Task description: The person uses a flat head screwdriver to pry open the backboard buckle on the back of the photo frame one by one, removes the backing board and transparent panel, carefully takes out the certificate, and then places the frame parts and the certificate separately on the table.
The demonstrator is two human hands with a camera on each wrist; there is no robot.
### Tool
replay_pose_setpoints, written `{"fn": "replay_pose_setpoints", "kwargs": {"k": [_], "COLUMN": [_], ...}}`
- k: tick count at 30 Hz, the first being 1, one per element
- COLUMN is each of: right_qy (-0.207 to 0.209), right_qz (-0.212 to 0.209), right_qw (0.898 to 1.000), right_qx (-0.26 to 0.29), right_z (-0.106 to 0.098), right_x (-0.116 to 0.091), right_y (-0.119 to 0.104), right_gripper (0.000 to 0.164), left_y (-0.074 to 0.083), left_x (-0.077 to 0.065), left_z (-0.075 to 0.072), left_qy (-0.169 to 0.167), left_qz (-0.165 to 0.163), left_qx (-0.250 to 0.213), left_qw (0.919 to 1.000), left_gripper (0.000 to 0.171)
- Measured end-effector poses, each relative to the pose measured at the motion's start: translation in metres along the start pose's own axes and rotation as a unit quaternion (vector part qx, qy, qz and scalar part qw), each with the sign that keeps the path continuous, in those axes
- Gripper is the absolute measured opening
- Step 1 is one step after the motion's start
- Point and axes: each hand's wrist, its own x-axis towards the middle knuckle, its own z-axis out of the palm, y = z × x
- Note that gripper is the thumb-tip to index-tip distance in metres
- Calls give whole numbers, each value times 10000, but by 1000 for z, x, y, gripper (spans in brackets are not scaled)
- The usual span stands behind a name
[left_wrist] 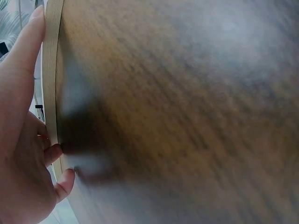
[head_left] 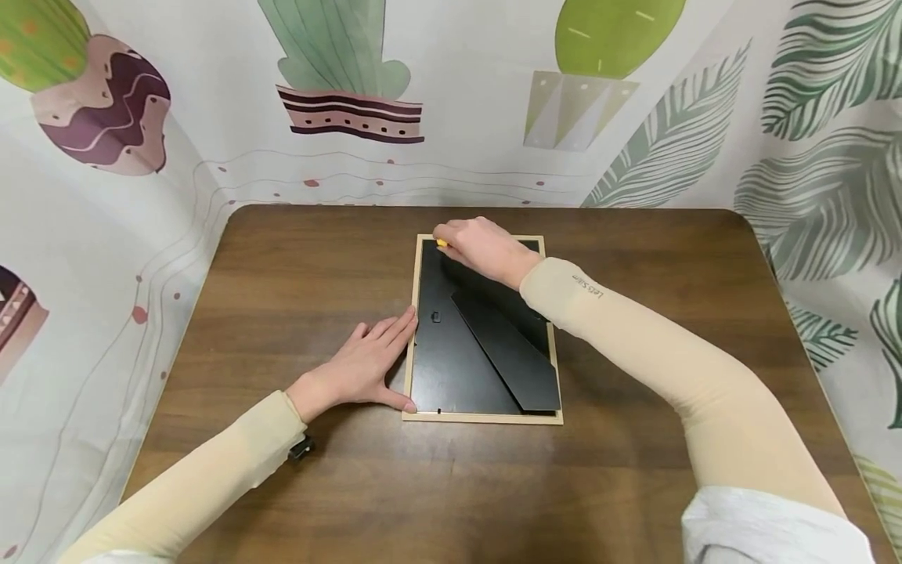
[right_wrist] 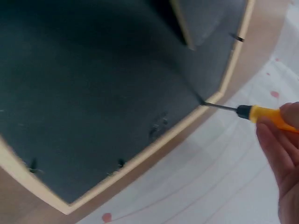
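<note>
Brown wood-grain table (head_left: 303, 258) fills the middle and bottom of the head view; white cloth printed with cacti and leaves (head_left: 479, 47) hangs across the top and down both sides. Beige right sleeve (head_left: 634, 345) crosses from lower right; with the right hand (head_left: 488, 247) it covers the upper right of the black-backed picture frame with pale wood border (head_left: 451, 360). Beige left sleeve (head_left: 204, 482) at lower left, small black object (head_left: 301, 448) by its cuff.

Frame lies back up, just right of centre, long axis running top to bottom. Its black flat stand leg (head_left: 507, 352) slants from upper left to lower right.

Left hand (head_left: 362, 364): thumb spread wide from straight fingers, touching the frame's left border, thumb at its lower-left corner.

Right hand pinches a yellow-handled screwdriver with thin shaft (right_wrist: 247, 112). Right wrist view: handle at right, shaft pointing left, tip at the border's inner edge, near a corner. Small dark tabs (right_wrist: 121, 163) along that edge.
</note>
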Motion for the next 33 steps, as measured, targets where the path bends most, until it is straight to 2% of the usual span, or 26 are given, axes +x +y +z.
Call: {"fn": "replay_pose_setpoints", "kwargs": {"k": [11, 18, 22, 25, 27, 29, 33], "right_qy": [-641, -568, -612, -593, -617, -720, -1002], "right_qz": [367, 390, 278, -127, -509, -872, -1156], "right_qw": [9973, 9976, 9976, 9982, 9959, 9890, 9737], "right_qx": [-53, 28, 165, -12, -422, -953, -1687], "right_z": [-21, -29, -27, -20, -12, -3, 15], "right_x": [37, 46, 38, 24, 12, 1, -18], "right_y": [0, 16, 17, 11, 5, -1, -12], "right_gripper": [11, 15, 13, 9, 11, 15, 24], "left_y": [-2, -1, 0, 0, -1, -2, -3], "left_x": [0, 0, 1, 1, 1, 1, 0], "left_z": [4, 4, 3, 3, 4, 4, 6], "left_qy": [-67, -18, -29, -9, 6, 16, 24], "left_qz": [-85, -59, -50, -42, -33, -30, -27], "left_qx": [-107, -35, -68, -101, -100, -61, -26], "left_qw": [9999, 10000, 10000, 9999, 9999, 10000, 10000], "left_gripper": [139, 140, 139, 139, 138, 138, 139]}}
